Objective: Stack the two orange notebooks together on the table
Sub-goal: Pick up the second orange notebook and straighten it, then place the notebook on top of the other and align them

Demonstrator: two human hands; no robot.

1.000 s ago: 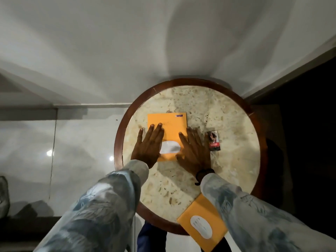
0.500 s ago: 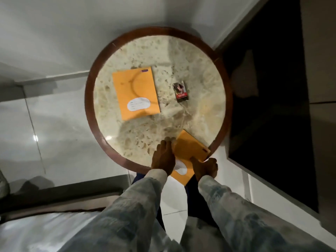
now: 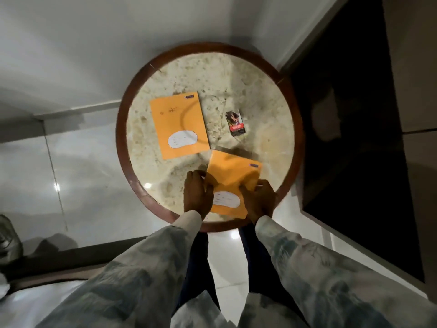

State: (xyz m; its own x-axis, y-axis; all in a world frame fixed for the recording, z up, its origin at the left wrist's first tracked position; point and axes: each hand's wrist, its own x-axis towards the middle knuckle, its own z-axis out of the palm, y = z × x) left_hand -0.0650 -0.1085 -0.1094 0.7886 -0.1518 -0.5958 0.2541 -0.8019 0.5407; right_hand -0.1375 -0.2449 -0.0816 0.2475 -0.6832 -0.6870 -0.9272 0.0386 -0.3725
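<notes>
The round marble table (image 3: 260, 95) with its dark wooden rim fills the view ahead of both hands. Half a second ago the second orange notebook (image 3: 236, 176) hung over the near edge; now it sits further onto the table, gripped between the two hands — so the carry toward its partner looks under way. The first orange notebook (image 3: 178, 124) lies flat beyond the left hand (image 3: 197, 192) and a little to its left, its near corner just short of the held one; they are not yet stacked. The left hand clasps the held notebook's left edge, fingers curled over it; the right hand (image 3: 259, 200) pinches the right edge. Beyond the right hand lies a small dark packet (image 3: 235, 123) with a red band — its print is too blurred to read. Each cover carries a white oval label and a small dark corner tag; the writing is illegible.
</notes>
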